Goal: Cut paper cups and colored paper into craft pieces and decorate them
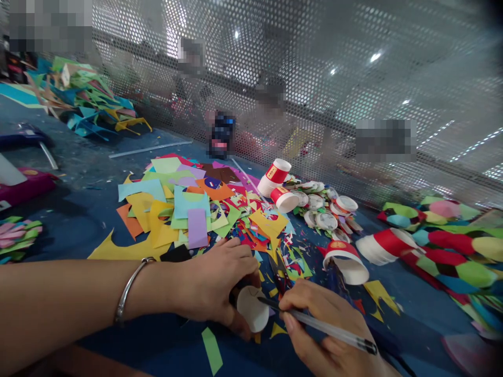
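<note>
My left hand (220, 285), with a silver bangle at its wrist, has its fingers wrapped round what looks like a small paper cup, whose white round end (254, 313) faces up. A thin curved dark line shows near the top of that end. In my right hand (326, 327) is a pen (322, 322) with a clear barrel and a dark tip. The tip touches, or nearly touches, the white round end. Just beyond my hands lie scissors (280, 269), partly hidden, and a heap of coloured paper pieces (198, 225). A green paper strip (212, 350) lies below my left hand.
Red-and-white paper cups (387, 245) lie at the right, near decorated colourful pieces (451, 241). A pile of small round pieces (320, 207) sits behind. Paper scraps (88, 99) and a glue gun (25, 137) are at the left. A perforated metal panel (314, 104) borders the blue table.
</note>
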Action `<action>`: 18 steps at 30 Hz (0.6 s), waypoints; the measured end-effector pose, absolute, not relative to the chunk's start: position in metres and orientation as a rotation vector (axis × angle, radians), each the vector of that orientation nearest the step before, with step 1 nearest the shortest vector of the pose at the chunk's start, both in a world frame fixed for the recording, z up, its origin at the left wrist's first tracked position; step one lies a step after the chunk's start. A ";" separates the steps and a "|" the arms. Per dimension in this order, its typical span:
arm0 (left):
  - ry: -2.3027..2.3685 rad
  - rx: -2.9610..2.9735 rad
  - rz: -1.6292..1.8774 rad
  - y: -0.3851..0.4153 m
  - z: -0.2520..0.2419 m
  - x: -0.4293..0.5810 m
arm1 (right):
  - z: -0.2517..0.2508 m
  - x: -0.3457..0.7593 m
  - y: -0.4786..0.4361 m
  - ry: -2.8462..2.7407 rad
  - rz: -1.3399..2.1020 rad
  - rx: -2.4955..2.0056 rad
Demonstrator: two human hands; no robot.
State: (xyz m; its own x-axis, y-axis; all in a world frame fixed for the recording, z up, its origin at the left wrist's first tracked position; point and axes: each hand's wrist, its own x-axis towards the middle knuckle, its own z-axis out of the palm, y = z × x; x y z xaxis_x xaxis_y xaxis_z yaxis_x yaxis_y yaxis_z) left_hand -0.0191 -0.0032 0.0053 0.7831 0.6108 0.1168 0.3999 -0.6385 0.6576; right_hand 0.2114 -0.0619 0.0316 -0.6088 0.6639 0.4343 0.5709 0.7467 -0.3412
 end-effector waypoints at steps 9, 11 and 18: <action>0.716 2.344 0.441 -0.001 0.003 -0.020 | 0.031 0.210 -0.062 -2.380 0.333 -0.984; 0.721 2.338 0.435 -0.001 0.004 -0.020 | 0.030 0.211 -0.062 -2.391 0.338 -0.977; 0.740 2.332 0.413 -0.002 0.005 -0.018 | 0.027 0.213 -0.060 -2.386 0.373 -1.003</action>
State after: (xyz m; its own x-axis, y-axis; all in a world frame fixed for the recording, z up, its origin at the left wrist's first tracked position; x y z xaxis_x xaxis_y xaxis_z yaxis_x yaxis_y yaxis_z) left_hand -0.0185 -0.0015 0.0053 0.7911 0.6040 0.0966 0.3999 -0.6302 0.6655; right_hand 0.2135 -0.0603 0.0267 -0.5903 0.7241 0.3568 0.5805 0.6879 -0.4357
